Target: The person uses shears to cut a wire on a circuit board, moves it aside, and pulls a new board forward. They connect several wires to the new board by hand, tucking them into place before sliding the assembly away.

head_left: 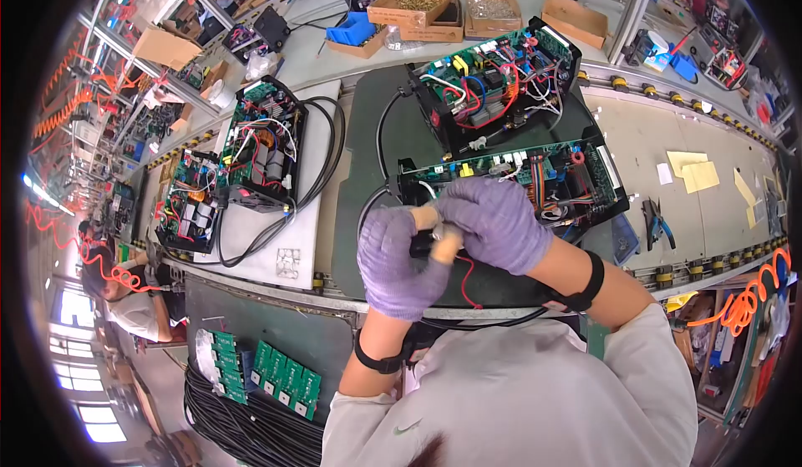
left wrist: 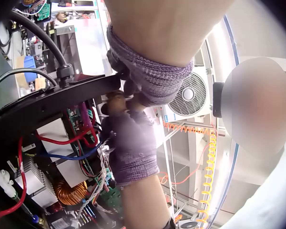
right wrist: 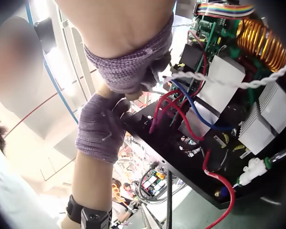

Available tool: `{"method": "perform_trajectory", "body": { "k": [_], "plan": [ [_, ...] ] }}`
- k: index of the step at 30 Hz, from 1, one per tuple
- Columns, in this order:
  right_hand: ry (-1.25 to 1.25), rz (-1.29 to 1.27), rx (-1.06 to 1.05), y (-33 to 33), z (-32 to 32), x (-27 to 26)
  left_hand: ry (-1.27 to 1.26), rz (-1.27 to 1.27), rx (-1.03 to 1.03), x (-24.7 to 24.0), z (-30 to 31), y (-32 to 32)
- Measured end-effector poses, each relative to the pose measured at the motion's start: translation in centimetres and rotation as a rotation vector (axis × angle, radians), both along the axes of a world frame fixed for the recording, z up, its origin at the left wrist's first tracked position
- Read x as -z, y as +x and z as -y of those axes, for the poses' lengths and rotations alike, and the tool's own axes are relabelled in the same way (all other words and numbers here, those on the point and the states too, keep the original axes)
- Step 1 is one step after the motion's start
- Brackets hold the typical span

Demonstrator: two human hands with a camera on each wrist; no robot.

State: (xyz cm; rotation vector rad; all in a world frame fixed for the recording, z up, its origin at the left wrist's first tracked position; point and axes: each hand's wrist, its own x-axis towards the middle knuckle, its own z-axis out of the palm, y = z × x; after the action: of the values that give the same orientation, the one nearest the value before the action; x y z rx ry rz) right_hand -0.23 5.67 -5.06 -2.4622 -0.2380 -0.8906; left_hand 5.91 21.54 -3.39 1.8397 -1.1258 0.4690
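Note:
Both hands wear purple knit gloves with bare fingertips. In the head view the left hand point(head_left: 399, 262) and right hand point(head_left: 497, 223) meet at the near left end of the lower open chassis point(head_left: 597, 208). Their curled fingers pinch a small greyish part point(head_left: 438, 231), too small and covered to identify. A red wire point(head_left: 466, 283) hangs below them. The left wrist view has the left hand point(left wrist: 150, 78) above the right hand point(left wrist: 132, 148), beside the black panel point(left wrist: 43, 109). From the right wrist, the right hand point(right wrist: 133, 67) touches the left hand point(right wrist: 100, 128) near the panel's corner.
A second open chassis point(head_left: 501, 87) stands behind, and more units point(head_left: 259, 149) are on a white board at left. Pliers point(head_left: 657, 223) and yellow paper point(head_left: 700, 176) lie at right. Cardboard boxes point(head_left: 576, 20) stand at the back; green circuit boards point(head_left: 286, 375) lie at lower left.

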Motion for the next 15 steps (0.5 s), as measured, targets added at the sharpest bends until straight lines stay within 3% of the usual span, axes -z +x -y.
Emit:
{"method": "perform_trajectory", "body": {
  "k": [4,8,11,15],
  "plan": [
    [-0.05,-0.001,-0.065,-1.3,-0.1,0.0,-0.055,0.032,-0.004,1.0,-1.3,-1.6],
    [-0.062,-0.041,-0.102,-2.1,0.5,0.8,0.009,-0.28,-0.111,3.3,-2.7,-3.7],
    [-0.107,-0.046,-0.112,-2.1,0.9,1.7,-0.084,0.038,-0.035,5.4,-2.5,-2.9],
    [-0.207,-0.075,-0.062,-1.9,0.9,1.3,-0.036,0.022,-0.218,6.4,-2.3,-3.4]
  ]
}}
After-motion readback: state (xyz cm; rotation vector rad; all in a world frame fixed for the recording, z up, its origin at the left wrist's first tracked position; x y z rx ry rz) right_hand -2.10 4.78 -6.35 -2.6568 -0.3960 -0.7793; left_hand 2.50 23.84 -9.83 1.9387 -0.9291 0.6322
